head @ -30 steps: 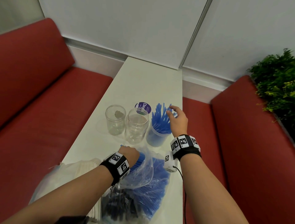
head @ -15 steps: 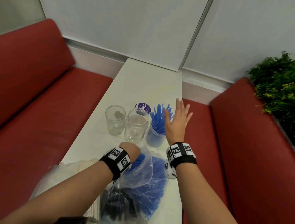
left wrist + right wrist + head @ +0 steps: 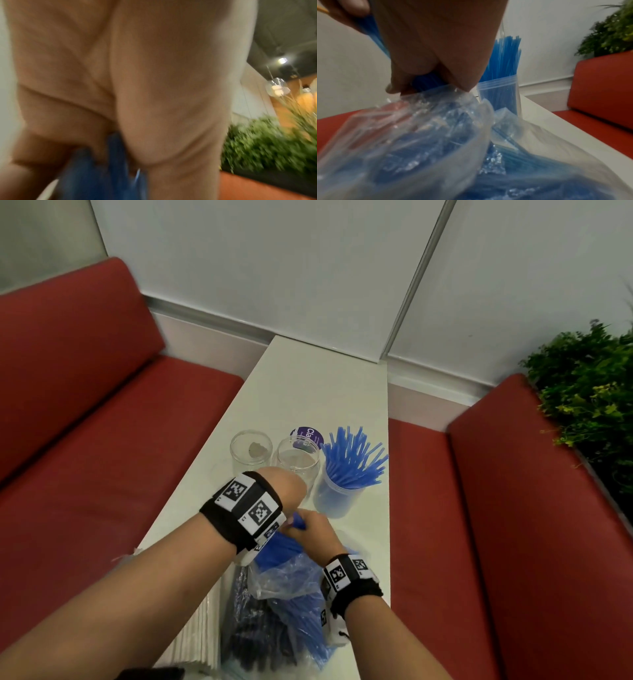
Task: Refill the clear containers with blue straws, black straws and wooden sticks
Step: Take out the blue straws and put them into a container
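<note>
On the white bench (image 3: 308, 385), a clear plastic bag (image 3: 291, 580) of blue straws (image 3: 274, 546) lies at the near end, the straws' long axis running from the near edge up toward the jars. Beyond it stand three clear containers: the right jar (image 3: 337, 498) holds upright, fanned blue straws, while the middle jar (image 3: 298, 463) and left jar (image 3: 251, 453) hold none. The right hand (image 3: 313, 530) grips the bundle's raised end at the bag mouth; the left hand (image 3: 284, 487) closes on the same bundle.

Prob. a café booth, red padded benches (image 3: 85, 412) w/ narrow white table (image 3: 308, 392), planter greenery (image 3: 582, 392), pendant lamps (image 3: 277, 88)
</note>
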The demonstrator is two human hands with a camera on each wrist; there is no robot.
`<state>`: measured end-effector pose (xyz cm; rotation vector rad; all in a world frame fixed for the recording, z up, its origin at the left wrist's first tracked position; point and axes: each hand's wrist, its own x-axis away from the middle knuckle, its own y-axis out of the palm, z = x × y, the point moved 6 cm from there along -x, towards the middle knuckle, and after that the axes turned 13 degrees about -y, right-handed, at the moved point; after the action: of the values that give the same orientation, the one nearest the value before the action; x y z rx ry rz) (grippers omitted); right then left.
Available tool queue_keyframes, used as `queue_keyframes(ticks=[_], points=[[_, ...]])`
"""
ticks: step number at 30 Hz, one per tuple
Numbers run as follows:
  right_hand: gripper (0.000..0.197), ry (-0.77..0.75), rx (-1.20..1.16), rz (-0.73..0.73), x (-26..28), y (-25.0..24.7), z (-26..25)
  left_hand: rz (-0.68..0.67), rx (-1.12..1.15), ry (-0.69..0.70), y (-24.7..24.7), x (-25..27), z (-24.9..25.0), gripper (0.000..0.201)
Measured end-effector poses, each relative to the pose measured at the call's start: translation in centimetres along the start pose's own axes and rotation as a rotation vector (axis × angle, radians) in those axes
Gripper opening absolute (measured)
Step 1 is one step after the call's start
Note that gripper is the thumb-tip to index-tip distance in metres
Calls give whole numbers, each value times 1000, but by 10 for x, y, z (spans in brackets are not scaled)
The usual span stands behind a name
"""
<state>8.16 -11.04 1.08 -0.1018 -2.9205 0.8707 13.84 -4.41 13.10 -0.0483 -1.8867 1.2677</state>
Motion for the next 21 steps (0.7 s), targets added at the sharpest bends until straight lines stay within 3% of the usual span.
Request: queue_keyframes(ticks=[2, 4, 6, 10, 12, 14, 17, 21], points=[[24, 4, -188, 110, 1, -2, -6, 182, 81, 99, -24, 10, 1, 34], [28, -39, -258, 157, -1, -8, -17, 366, 252, 170, -43, 16, 2, 48], [36, -71, -290, 216, -3, -16, -25, 478, 432, 224, -55, 20, 3, 48], [38, -106, -412, 339, -3, -34, -39, 560, 1176, 503, -72, 35, -6, 38], [36, -136, -472, 402, -2, -52, -53, 628, 1542, 457, -74, 28, -30, 41], [33, -197, -513, 453, -1, -80, -78, 502, 1692, 284, -58, 9, -42, 45], [30, -312, -594, 526, 1, -120, -125, 21, 1629, 73, -8, -21, -27, 61], [31, -424, -803, 567, 4, -143, -160, -553, 1947, 178, 40, -32, 9, 71]])
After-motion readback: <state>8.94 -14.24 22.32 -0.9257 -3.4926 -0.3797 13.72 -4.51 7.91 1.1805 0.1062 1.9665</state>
